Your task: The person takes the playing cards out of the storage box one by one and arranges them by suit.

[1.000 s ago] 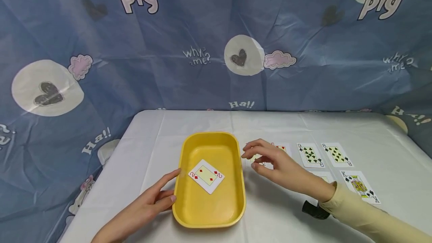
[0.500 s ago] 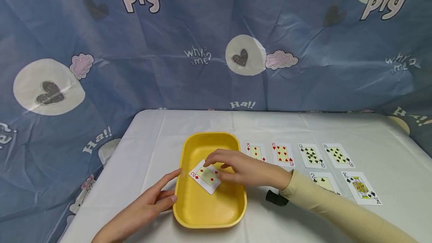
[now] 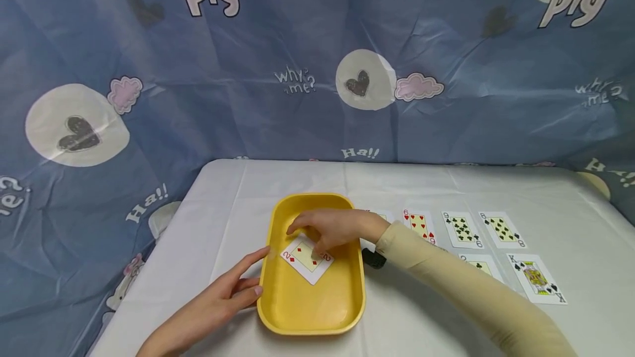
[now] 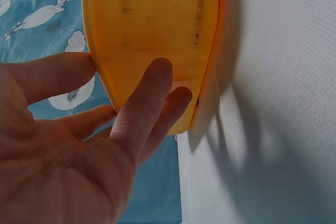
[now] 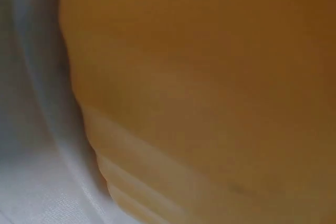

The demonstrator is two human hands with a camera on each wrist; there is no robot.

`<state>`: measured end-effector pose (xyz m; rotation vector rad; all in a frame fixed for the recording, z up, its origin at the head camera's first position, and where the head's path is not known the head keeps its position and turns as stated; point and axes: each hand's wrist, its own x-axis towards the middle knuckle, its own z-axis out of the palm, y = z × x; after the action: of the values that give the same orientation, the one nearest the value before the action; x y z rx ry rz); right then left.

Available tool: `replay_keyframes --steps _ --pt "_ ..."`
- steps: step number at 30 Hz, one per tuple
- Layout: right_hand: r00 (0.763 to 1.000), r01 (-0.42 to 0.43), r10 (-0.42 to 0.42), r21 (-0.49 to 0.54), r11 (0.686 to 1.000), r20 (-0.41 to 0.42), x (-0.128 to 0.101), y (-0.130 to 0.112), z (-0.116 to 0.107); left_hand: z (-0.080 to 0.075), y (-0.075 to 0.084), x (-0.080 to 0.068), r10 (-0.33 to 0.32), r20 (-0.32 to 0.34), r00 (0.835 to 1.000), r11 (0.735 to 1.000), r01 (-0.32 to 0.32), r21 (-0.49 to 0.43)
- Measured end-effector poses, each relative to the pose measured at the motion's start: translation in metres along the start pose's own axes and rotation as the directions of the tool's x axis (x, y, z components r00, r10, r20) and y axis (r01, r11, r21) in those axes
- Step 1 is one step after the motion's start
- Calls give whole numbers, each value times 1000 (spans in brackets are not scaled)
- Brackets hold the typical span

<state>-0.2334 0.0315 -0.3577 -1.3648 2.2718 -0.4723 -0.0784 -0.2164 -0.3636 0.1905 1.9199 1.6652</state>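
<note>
Right hand [image 3: 327, 228] reaches into the yellow tray [image 3: 342, 313] from 3 o'clock, fingers curled down over the far edge of the two of diamonds [image 3: 305, 258]; fingertips seem to touch the card, but whether they pinch it or a second card cannot be told, since the hand hides that spot. The two of diamonds lies face up, turned diagonally, near the tray's middle. Left hand [image 3: 218, 304] rests flat on the white tablecloth [image 3: 238, 191] at the tray's 8 o'clock, fingers straight and loose, tips against the tray's outer wall [image 4: 152, 35], holding nothing. Right wrist view shows only blurred yellow tray wall [image 5: 210, 77]. At the tray's 3 o'clock, face-up cards in a row: six of hearts [image 3: 419, 225], nine of clubs [image 3: 461, 229], eight of clubs [image 3: 502, 229]; nearer row has a partly hidden card [image 3: 478, 266] and king of clubs [image 3: 536, 279]. Blue cartoon cloth [image 3: 248, 98] hangs behind.
</note>
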Motion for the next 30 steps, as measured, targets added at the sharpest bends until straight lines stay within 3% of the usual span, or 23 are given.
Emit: replay_keyframes --steps 8,16,30 --pt "998 -53 55 -39 998 39 5 0 4 1 2 0 -17 -16 1000 1000 18 18" --pt "1000 -9 9 -9 1000 -5 6 1 9 1 1 1 -12 -32 999 1000 13 26" --pt "993 -5 0 -34 999 -122 5 -1 14 0 -3 2 23 -17 1000 999 -23 24"
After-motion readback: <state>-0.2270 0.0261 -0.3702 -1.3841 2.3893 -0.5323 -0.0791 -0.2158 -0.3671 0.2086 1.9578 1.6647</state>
